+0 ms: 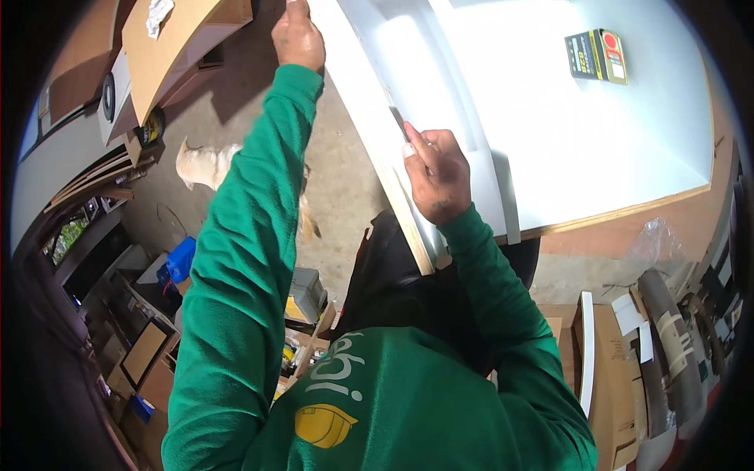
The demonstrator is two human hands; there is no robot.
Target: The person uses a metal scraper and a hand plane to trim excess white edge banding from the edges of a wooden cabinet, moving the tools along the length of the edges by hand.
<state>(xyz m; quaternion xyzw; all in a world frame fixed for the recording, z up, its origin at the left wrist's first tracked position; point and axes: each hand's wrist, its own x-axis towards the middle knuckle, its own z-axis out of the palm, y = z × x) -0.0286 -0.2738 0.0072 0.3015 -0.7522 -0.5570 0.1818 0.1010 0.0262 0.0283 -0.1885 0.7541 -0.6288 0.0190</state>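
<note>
A white-faced panel piece (375, 129) with bare wood edges runs from the top of the view down toward my lap. My left hand (299, 39) is closed at its far left edge; the upper frame cuts off part of the fingers. Over the panel's middle, my right hand (440, 174) pinches a thin dark blade-like tool (399, 123). The tool's tip points away from me and lies against the inner white face. Whether it has a handle is hidden in my palm.
Right of my hand spreads a white cabinet interior (565, 157), with a small black and yellow box (597, 56) inside. A light-coloured dog (206, 165) is on the floor beyond my left arm. Wooden boards (169, 47) stand at upper left, a grey toolbox (306, 294) below, cardboard (613, 377) at lower right.
</note>
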